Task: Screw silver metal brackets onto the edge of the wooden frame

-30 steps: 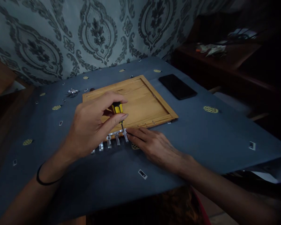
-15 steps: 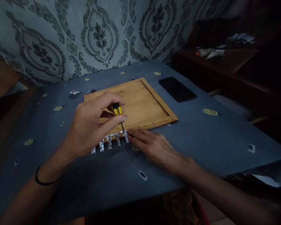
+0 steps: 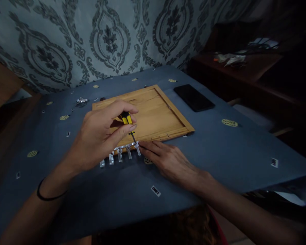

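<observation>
My left hand (image 3: 97,137) is closed round the yellow and black handle of a small screwdriver (image 3: 128,119). Its thin shaft points down to the right end of a metal strip of hooks (image 3: 119,153), which lies along the near edge of a wooden board (image 3: 158,115). My right hand (image 3: 168,160) lies flat on the blue cloth with fingers stretched out. Its fingertips press against the rightmost hook beside the screwdriver tip. The left end of the strip is partly hidden behind my left hand.
A black phone (image 3: 193,98) lies right of the board. Small metal parts (image 3: 81,101) sit near the table's far left. A white label (image 3: 155,191) lies on the blue cloth (image 3: 232,149). A dark wooden shelf (image 3: 239,64) with clutter stands at the right. Patterned wallpaper is behind.
My left fingers have shifted slightly round the screwdriver handle. The view has drifted a little; both hands stay in the same place.
</observation>
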Action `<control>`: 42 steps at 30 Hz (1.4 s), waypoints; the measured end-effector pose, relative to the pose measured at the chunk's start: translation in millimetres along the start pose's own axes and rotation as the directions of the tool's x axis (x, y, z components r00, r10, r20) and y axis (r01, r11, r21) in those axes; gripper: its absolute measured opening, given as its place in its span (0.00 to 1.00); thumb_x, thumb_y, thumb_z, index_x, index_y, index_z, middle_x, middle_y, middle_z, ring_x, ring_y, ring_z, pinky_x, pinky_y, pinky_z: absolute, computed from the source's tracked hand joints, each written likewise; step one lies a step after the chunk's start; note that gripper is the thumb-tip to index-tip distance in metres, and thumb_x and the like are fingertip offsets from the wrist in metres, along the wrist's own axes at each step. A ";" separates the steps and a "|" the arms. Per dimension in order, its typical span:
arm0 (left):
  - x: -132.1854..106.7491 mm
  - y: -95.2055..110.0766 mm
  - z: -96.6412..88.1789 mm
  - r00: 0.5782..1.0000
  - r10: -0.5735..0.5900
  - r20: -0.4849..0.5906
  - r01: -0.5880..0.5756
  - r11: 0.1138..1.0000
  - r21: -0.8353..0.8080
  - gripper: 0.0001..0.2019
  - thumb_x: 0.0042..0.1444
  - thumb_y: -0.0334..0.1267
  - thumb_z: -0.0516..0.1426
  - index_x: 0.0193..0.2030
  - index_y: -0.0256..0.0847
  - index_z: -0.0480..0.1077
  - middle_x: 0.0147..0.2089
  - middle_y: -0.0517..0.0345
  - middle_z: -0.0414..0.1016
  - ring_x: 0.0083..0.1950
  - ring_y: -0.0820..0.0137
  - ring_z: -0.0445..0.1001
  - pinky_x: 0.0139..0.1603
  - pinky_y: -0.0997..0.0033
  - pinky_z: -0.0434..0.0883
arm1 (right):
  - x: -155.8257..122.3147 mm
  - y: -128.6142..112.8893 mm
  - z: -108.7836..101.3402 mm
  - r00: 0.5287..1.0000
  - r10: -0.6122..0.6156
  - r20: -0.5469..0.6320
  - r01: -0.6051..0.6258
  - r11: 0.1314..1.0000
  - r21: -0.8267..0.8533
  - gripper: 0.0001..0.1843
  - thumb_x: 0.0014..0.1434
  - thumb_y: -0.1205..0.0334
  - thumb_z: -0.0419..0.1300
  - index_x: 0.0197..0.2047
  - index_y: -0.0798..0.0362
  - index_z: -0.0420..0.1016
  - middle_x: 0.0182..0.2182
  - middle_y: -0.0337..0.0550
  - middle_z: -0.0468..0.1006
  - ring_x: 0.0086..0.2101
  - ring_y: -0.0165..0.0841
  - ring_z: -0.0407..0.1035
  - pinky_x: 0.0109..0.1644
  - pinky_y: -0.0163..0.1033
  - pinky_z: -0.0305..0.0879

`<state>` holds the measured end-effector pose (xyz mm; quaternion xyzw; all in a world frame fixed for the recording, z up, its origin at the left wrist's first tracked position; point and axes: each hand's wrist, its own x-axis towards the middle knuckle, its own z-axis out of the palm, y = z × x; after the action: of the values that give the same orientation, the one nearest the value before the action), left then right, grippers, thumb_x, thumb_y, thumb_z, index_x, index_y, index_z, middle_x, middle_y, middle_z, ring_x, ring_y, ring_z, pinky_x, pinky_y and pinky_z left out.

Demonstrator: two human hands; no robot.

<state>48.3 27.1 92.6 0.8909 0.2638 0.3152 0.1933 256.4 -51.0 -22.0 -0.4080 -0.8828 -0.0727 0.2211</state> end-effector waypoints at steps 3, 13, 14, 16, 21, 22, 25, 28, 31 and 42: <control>0.4 -4.3 -3.9 0.998 0.016 0.056 -0.011 0.997 -0.076 0.11 0.66 0.34 0.58 0.54 0.40 0.73 0.47 0.54 0.82 0.48 0.67 0.82 0.49 0.71 0.79 | -0.5 0.0 0.0 1.000 -0.001 -0.002 0.001 1.000 -0.001 0.27 0.58 0.83 0.53 0.58 0.59 0.75 0.56 0.53 0.82 0.50 0.42 0.79 0.46 0.46 0.81; 3.7 -9.5 -10.7 0.995 0.005 0.100 -0.025 0.980 0.199 0.11 0.70 0.40 0.53 0.52 0.39 0.72 0.41 0.56 0.79 0.37 0.69 0.77 0.36 0.70 0.70 | -1.2 1.4 -0.8 1.000 -0.004 0.014 0.003 1.000 0.013 0.27 0.57 0.84 0.52 0.57 0.60 0.76 0.57 0.53 0.81 0.47 0.41 0.79 0.44 0.44 0.80; 3.7 -8.5 -11.6 0.995 0.008 0.095 -0.032 0.966 0.255 0.11 0.70 0.41 0.53 0.51 0.39 0.73 0.38 0.57 0.78 0.33 0.70 0.75 0.34 0.70 0.68 | -0.9 1.3 -1.0 1.000 -0.005 0.008 0.005 1.000 0.016 0.27 0.57 0.84 0.52 0.57 0.60 0.75 0.56 0.54 0.81 0.48 0.41 0.78 0.44 0.44 0.80; 3.5 -6.8 -13.3 0.996 0.011 0.091 -0.040 0.945 0.324 0.11 0.70 0.42 0.54 0.46 0.39 0.73 0.33 0.60 0.76 0.28 0.71 0.71 0.32 0.70 0.65 | -0.5 0.9 -1.5 1.000 -0.002 -0.002 0.002 1.000 0.027 0.28 0.57 0.84 0.52 0.58 0.61 0.75 0.56 0.54 0.82 0.48 0.42 0.78 0.44 0.45 0.80; 2.2 -2.2 -15.4 0.995 0.018 0.101 -0.055 0.925 0.377 0.10 0.70 0.41 0.53 0.45 0.40 0.73 0.37 0.59 0.79 0.33 0.69 0.75 0.37 0.70 0.69 | -1.0 0.2 -0.6 1.000 0.000 -0.002 0.000 0.999 0.038 0.27 0.58 0.83 0.53 0.58 0.60 0.75 0.56 0.54 0.82 0.48 0.42 0.78 0.44 0.45 0.81; 1.7 -0.9 -15.3 0.994 0.019 0.105 -0.058 0.924 0.379 0.09 0.70 0.40 0.53 0.46 0.40 0.73 0.39 0.58 0.79 0.36 0.68 0.76 0.40 0.70 0.70 | -1.3 0.2 0.0 1.000 -0.003 -0.013 0.004 1.000 0.030 0.27 0.58 0.83 0.53 0.58 0.60 0.75 0.55 0.54 0.82 0.48 0.42 0.78 0.44 0.45 0.80; -0.5 3.0 -15.3 0.991 0.016 0.135 -0.067 0.923 0.379 0.08 0.70 0.38 0.52 0.47 0.41 0.72 0.42 0.58 0.80 0.41 0.67 0.78 0.43 0.70 0.72 | -2.2 0.6 1.8 1.000 -0.008 -0.024 0.008 1.000 0.009 0.25 0.58 0.82 0.54 0.57 0.60 0.76 0.55 0.54 0.82 0.48 0.41 0.78 0.44 0.43 0.80; -2.4 4.1 -16.6 0.985 0.036 0.169 -0.094 0.932 0.351 0.08 0.70 0.37 0.51 0.45 0.43 0.71 0.42 0.57 0.79 0.42 0.66 0.78 0.44 0.69 0.73 | -2.0 0.6 1.6 1.000 -0.001 0.003 0.001 1.000 0.018 0.25 0.60 0.82 0.53 0.57 0.60 0.76 0.56 0.55 0.82 0.50 0.41 0.77 0.46 0.44 0.80; -2.3 2.2 -19.1 0.980 0.062 0.188 -0.118 0.944 0.307 0.08 0.70 0.37 0.51 0.48 0.44 0.71 0.44 0.56 0.79 0.43 0.65 0.78 0.46 0.68 0.74 | -1.0 0.1 0.0 1.000 0.007 0.010 -0.007 0.999 0.035 0.24 0.61 0.82 0.52 0.57 0.61 0.76 0.56 0.56 0.82 0.49 0.42 0.78 0.44 0.46 0.80; 4.6 13.5 -23.0 0.997 -0.076 0.007 0.073 0.976 0.203 0.06 0.67 0.44 0.58 0.44 0.46 0.72 0.35 0.63 0.77 0.35 0.68 0.75 0.30 0.67 0.68 | -1.9 0.4 0.2 1.000 0.007 -0.002 -0.007 1.000 0.005 0.22 0.61 0.80 0.55 0.57 0.61 0.77 0.56 0.54 0.82 0.49 0.42 0.78 0.44 0.43 0.81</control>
<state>40.8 23.3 118.3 0.8978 0.3263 0.2724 0.1153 257.7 -52.0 -23.1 -0.4104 -0.8813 -0.0701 0.2235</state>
